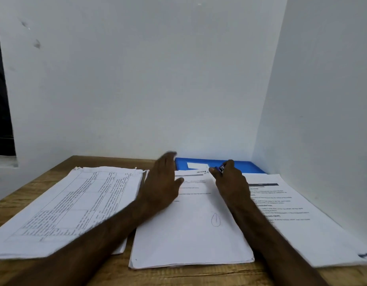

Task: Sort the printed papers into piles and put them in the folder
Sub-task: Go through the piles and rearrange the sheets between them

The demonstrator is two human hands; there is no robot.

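On the wooden bench [199,275], three piles of printed papers lie side by side: left pile [71,203], middle pile [191,234], right pile [298,213]. Behind them a blue folder [246,165] lies flat by the wall. Of the hands, the left hand [162,182], blurred, spreads straight fingers over the middle pile's far left; the right hand [230,178] pinches a small blue object [219,169] at its top

Three piles of printed papers lie flat, side by side before me. The left pile [71,207] is topped by ruled tables turned sideways, the middle pile [191,240] by a mostly blank page with a penned loop, and the right pile [298,213] by headed text. Behind them the blue folder [246,165] lies flat against the wall.
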